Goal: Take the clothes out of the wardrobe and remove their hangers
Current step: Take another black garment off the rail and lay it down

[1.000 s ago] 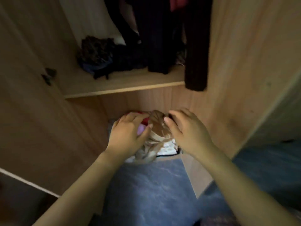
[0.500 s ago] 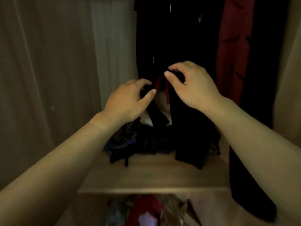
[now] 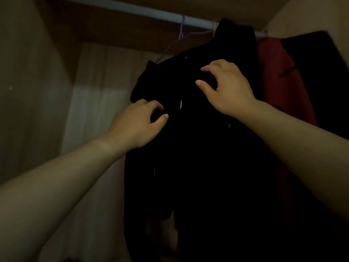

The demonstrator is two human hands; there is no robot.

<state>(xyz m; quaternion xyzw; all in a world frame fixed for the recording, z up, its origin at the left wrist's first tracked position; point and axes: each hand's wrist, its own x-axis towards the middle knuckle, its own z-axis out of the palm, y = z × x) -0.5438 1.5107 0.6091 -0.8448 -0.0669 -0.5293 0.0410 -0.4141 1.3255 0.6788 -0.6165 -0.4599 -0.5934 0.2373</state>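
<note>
Rail point(image 3: 151, 13): pale, smooth round tube. It runs across the top of the wardrobe, just under a wooden top board.

Hanger point(image 3: 181, 32): thin purple wire, hooked over the rail. One sloped arm runs down to the left into a garment's shoulder.

Black garment point(image 3: 198, 157): the task's thing. It hangs from the rail on the hanger, inside the wardrobe. The cloth is matt, soft and very dark, with a raised collar close under the rail and a few small pale glints down the front. Finer detail is lost in shadow.

Red garment point(image 3: 273, 82): dull red cloth, hanging below the rail's right end, just beside the black garment and partly behind it.

Dark garment point(image 3: 321, 72): broad and black, past the red one, below the rail's far right end.

Side wall point(image 3: 28, 91): flat panel with light wood grain, left of the rail.

Left hand point(image 3: 139, 123): bare, well below the rail, in front of the black garment's left side. The fingers are curled, the thumb and forefinger are parted, and nothing is plainly pinched. Contact with the cloth cannot be told.

Right hand point(image 3: 228, 89): bare, nearer the rail, in front of the black garment below its collar. The fingers are bent and spread, the thumb is apart from the forefinger, and no hold is visible.
</note>
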